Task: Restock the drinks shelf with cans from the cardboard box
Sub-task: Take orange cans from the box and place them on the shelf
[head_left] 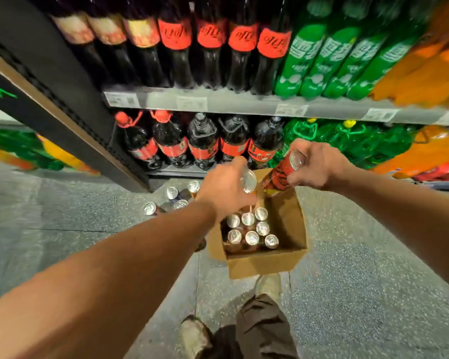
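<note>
A brown cardboard box (290, 224) stands open on the floor, with several silver-topped cans (252, 238) upright in its left half. Above the box, my left hand (224, 189) grips a can (248, 181) by its top end; only the silver lid shows. My right hand (315, 165) holds a red and orange can (280, 177), tilted, with its lid towards me. The drinks shelf (218, 102) lies beyond the box, its lower level filled with dark cola bottles (200, 143).
Several loose cans (171, 199) stand on the speckled floor left of the box, by the shelf base. Green bottles (332, 63) and orange bottles (423, 73) fill the shelves to the right. A black upright panel (70, 104) runs at the left. My shoes (268, 283) are behind the box.
</note>
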Motion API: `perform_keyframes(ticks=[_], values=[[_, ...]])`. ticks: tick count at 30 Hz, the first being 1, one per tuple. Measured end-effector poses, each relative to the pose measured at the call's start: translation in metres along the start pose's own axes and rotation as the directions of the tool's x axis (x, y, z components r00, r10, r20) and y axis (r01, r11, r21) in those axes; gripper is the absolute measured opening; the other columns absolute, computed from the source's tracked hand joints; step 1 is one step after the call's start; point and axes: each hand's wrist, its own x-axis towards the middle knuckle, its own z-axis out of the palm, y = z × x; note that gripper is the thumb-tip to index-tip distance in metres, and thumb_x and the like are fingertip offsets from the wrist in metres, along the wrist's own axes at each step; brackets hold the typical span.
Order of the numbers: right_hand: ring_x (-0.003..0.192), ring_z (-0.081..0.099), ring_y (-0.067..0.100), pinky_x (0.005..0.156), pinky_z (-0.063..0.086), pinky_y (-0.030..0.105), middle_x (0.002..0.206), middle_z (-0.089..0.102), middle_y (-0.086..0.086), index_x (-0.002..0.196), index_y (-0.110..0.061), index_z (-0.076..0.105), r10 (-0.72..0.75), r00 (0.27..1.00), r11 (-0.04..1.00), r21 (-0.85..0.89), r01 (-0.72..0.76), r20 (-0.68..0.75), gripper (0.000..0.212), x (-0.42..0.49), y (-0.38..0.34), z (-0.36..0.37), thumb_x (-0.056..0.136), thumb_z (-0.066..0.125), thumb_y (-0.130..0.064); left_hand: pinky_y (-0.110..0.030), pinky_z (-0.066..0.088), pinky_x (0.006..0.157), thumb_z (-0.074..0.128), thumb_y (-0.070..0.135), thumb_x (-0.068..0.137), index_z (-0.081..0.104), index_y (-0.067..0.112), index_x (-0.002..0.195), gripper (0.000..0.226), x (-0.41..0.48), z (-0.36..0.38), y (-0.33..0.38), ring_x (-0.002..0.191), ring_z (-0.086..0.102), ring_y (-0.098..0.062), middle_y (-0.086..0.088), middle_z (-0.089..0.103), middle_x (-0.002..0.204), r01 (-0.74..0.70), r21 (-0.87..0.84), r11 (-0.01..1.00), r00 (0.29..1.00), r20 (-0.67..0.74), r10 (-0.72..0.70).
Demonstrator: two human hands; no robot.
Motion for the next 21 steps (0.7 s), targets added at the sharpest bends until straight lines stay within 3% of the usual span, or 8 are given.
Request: perform_keyframes(ticks=[4,7,10,13,16,19,21], values=[[0.078,0.05,0.03,0.064,0.035,0.033,0.083,0.057,0.007,0.088,-0.018,0.049,-0.012,0.998,0.995,0.094,0.018,-0.063,0.041,-0.025,-0.035,-0.043,0.062,0.079,-0.027,-0.028,0.036,0.063,0.078,0.033,0.059,0.052,0.016,0.115,0.063,-0.017,-0.06,0.024,0.081,0.056,-0.023,0.005,0.052,0.081,-0.015,-0.016,1.0,0.995,-0.102,0.014],[0.083,0.054,0.027,0.065,0.04,0.032,0.092,0.06,0.007,0.099,-0.018,0.053,0.032,0.996,0.992,0.128,-0.021,-0.082,0.045,-0.038,-0.056,-0.071,0.063,0.077,-0.028,-0.028,0.042,0.065,0.079,0.031,0.058,0.051,0.017,0.117,0.068,-0.026,-0.1,0.041,0.085,0.057,-0.025,0.002,0.056,0.091,0.044,-0.099,0.994,0.99,-0.13,-0.057],[0.076,0.057,0.02,0.059,0.042,0.029,0.084,0.061,0.0,0.093,-0.02,0.055,0.08,0.986,0.954,0.296,-0.033,-0.147,0.039,-0.059,-0.079,-0.108,0.061,0.077,-0.026,-0.028,0.045,0.062,0.078,0.027,0.059,0.047,0.019,0.122,0.07,-0.04,-0.152,0.064,0.08,0.057,-0.022,0.001,0.058,0.091,0.074,-0.227,0.971,0.98,-0.162,-0.112],[0.07,0.054,0.01,0.061,0.044,0.026,0.081,0.062,-0.005,0.087,-0.024,0.06,0.09,0.971,0.915,0.404,0.007,-0.22,0.036,-0.077,-0.107,-0.144,0.056,0.078,-0.024,-0.026,0.046,0.057,0.078,0.026,0.06,0.046,0.024,0.112,0.061,-0.053,-0.202,0.085,0.076,0.056,-0.016,0.004,0.054,0.091,0.033,-0.342,0.939,0.966,-0.228,-0.117],[0.072,0.057,0.016,0.06,0.044,0.027,0.083,0.064,-0.001,0.084,-0.026,0.062,0.116,0.961,0.878,0.478,0.019,-0.252,0.038,-0.095,-0.135,-0.18,0.049,0.077,-0.026,-0.02,0.04,0.057,0.078,0.025,0.062,0.048,0.023,0.113,0.06,-0.066,-0.247,0.106,0.079,0.053,-0.007,0.006,0.054,0.094,-0.022,-0.431,0.902,0.945,-0.304,-0.123],[0.089,0.058,0.023,0.069,0.045,0.028,0.099,0.062,0.003,0.109,-0.023,0.062,0.118,0.951,0.845,0.531,0.054,-0.284,0.065,-0.115,-0.162,-0.217,0.047,0.079,-0.028,-0.017,0.041,0.06,0.078,0.023,0.064,0.048,0.024,0.119,0.062,-0.081,-0.289,0.129,0.085,0.055,-0.01,0.005,0.054,0.102,-0.067,-0.522,0.85,0.928,-0.346,-0.139],[0.089,0.056,0.021,0.069,0.042,0.029,0.1,0.061,0.003,0.119,-0.018,0.058,0.112,0.944,0.807,0.583,0.095,-0.309,0.072,-0.127,-0.177,-0.24,0.051,0.081,-0.025,-0.017,0.044,0.058,0.079,0.021,0.064,0.048,0.024,0.116,0.06,-0.091,-0.316,0.145,0.084,0.058,-0.009,0.005,0.057,0.1,-0.124,-0.582,0.803,0.919,-0.372,-0.128]])
